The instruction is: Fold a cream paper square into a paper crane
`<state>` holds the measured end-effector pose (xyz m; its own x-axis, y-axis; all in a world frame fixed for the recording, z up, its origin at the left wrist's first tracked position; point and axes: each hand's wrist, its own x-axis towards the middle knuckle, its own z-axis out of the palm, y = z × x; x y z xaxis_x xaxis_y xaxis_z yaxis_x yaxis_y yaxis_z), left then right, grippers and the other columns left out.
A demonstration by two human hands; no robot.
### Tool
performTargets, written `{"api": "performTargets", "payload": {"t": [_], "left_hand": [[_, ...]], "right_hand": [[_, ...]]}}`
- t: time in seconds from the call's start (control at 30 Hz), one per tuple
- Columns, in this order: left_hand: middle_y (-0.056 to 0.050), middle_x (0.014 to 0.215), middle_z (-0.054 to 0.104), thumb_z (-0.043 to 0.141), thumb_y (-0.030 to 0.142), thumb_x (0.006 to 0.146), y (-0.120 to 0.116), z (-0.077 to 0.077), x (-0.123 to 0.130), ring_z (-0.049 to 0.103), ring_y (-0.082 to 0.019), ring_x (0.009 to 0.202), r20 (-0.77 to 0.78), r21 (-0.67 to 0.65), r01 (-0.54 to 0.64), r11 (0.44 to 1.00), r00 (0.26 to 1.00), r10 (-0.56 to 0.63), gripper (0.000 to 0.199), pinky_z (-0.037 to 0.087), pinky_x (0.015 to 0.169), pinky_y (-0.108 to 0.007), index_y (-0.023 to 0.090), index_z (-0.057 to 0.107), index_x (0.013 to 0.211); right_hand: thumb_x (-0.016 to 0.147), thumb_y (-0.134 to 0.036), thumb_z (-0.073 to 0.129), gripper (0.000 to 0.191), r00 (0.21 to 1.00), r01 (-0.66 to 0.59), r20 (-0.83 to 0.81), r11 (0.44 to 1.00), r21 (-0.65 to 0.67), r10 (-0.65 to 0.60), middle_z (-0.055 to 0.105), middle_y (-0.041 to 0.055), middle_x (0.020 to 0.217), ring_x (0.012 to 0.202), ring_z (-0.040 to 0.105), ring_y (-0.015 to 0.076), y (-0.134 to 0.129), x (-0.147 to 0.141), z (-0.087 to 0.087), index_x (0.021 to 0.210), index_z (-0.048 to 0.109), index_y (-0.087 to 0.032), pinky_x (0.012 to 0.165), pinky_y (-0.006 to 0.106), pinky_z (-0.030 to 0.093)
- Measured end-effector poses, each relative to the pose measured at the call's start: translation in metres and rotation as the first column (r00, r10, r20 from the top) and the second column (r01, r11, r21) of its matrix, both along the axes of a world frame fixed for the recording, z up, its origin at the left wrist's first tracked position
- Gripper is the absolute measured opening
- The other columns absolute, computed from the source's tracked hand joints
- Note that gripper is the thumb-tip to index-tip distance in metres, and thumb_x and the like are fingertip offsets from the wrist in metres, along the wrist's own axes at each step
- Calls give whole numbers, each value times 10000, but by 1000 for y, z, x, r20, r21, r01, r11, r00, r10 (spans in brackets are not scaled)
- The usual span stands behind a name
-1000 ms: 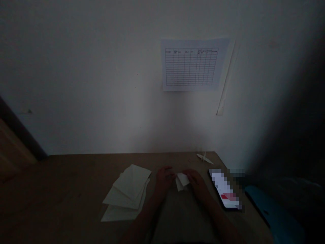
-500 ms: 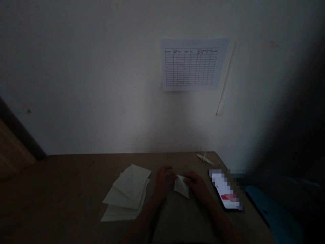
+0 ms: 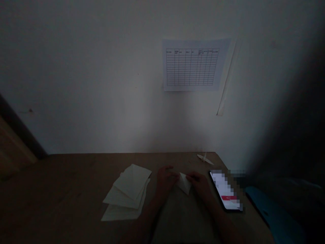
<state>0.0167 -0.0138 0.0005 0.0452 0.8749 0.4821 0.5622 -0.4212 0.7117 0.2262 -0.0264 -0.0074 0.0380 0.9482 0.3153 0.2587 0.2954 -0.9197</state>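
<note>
My left hand (image 3: 165, 180) and right hand (image 3: 200, 183) pinching folded paper (image 3: 185, 185), origami crane (image 3: 204, 158) near the table's (image 3: 73, 183) far right corner, phone (image 3: 223, 189) by its right edge

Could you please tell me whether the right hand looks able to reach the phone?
Probably yes: nothing stands between the right hand and the phone, though that hand holds the folded paper.

Head view | station: worn on the head, above and behind left hand (image 3: 165, 181) and right hand (image 3: 200, 184) | axis: forward and down, nearly square to wall (image 3: 88, 84) | range: hands near, wall farther | field: table (image 3: 76, 183) below, wall filling upper part
</note>
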Motion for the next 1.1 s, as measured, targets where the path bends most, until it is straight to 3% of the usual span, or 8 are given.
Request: {"api": "performTargets", "payload": {"t": [0.3, 0.5, 0.73, 1.1], "left_hand": [[-49, 1258, 686, 818, 263, 770, -3, 3, 2, 596, -282, 1222, 35, -66, 18, 998, 999, -16, 36, 455, 1093, -504, 276, 786, 782], [-58, 1305, 657, 831, 234, 757, -3, 8, 1, 578, -283, 1247, 21, -31, 46, 998, 999, -45, 60, 442, 1110, -493, 270, 789, 780], [-60, 1313, 651, 864, 189, 709, 2, 3, -2, 570, -277, 1259, 30, -22, 28, 999, 999, -28, 115, 442, 1117, -483, 255, 781, 755], [-75, 1284, 658, 839, 196, 749, 3, 0, -1, 590, -276, 1235, 5, 10, 24, 1000, 1000, -24, 85, 469, 1087, -475, 239, 769, 771]], "right_hand": [[831, -494, 682, 241, 1000, -4, 10, 1000, 24, 4, 765, 47, 837, 797, 713, 275, -1, -4, 3, 814, 758, -266, 711, 405, 576], [821, -464, 688, 222, 996, 64, 49, 994, 94, -69, 715, 56, 839, 823, 685, 271, 2, -3, -2, 742, 717, -258, 757, 410, 563], [826, -467, 659, 248, 994, 85, 58, 994, 61, -89, 716, 60, 832, 814, 674, 261, 5, 1, -7, 747, 702, -236, 746, 380, 541], [798, -528, 658, 306, 997, 77, 31, 996, -42, -76, 734, 67, 821, 814, 680, 273, 4, 0, -3, 760, 716, -230, 740, 379, 528]]}}
